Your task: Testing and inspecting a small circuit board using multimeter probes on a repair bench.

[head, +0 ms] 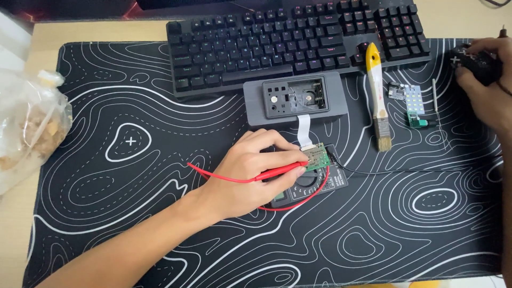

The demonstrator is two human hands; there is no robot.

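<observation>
On the black desk mat with white contour lines, the head view shows the left hand pinching a red probe, its tip touching a small green circuit board resting on a black multimeter. A grey opened device lies just beyond, before a black keyboard. At the mat's right edge, the right hand curls around a dark object. A yellow-handled brush lies between them.
</observation>
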